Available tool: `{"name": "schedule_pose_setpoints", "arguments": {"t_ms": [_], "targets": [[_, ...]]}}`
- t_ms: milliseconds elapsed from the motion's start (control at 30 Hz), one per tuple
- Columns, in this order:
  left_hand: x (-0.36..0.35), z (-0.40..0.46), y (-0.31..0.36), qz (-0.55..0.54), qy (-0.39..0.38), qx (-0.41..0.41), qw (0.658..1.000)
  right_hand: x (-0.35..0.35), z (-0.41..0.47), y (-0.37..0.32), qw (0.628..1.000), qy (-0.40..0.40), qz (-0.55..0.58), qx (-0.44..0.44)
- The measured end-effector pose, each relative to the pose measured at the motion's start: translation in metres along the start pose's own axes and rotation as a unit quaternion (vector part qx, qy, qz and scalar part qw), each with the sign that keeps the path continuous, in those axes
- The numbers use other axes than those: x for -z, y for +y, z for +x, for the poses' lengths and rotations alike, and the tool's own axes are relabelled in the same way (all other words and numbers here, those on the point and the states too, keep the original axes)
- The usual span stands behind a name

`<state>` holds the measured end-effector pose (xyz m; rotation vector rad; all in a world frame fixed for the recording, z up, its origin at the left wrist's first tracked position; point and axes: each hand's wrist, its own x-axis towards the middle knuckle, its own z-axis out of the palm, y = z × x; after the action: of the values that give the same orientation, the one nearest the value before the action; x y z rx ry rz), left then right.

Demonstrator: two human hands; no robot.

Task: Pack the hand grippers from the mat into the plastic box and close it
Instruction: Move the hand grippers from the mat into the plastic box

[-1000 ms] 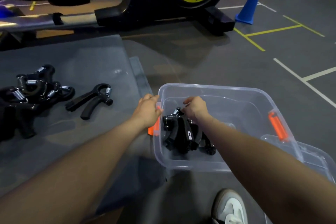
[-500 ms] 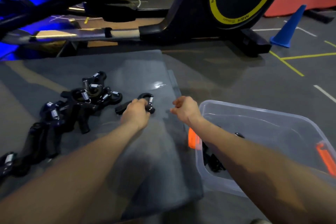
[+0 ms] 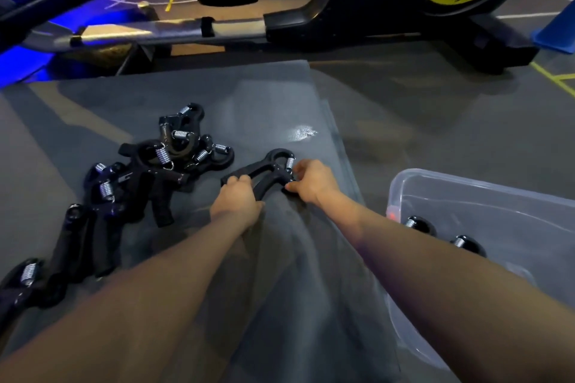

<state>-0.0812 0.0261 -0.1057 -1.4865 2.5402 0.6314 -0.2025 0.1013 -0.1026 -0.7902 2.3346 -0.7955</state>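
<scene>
At nine o'clock I see a heap of black hand grippers point(image 3: 149, 171) on the grey mat point(image 3: 280, 258). At centre, my left hand point(image 3: 237, 199) curls round the handle end of a single gripper point(image 3: 264, 171), while my right hand point(image 3: 311, 182) pinches its spring end at one o'clock. At four o'clock sits the clear plastic box point(image 3: 497, 218), two grippers' heads point(image 3: 441, 233) showing inside.
</scene>
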Motion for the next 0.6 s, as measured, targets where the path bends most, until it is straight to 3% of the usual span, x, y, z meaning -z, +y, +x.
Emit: {"name": "schedule_pose_setpoints", "arguments": {"t_ms": [400,600], "targets": [[0.008,0.007,0.024,-0.017,0.043,0.037,0.998,0.025,0.001,0.004,0.997,0.010,0.063,-0.043],[0.033,-0.017,0.059,-0.158,0.031,-0.033,0.986,0.065,-0.018,0.018,0.994,0.045,0.089,-0.049]]}}
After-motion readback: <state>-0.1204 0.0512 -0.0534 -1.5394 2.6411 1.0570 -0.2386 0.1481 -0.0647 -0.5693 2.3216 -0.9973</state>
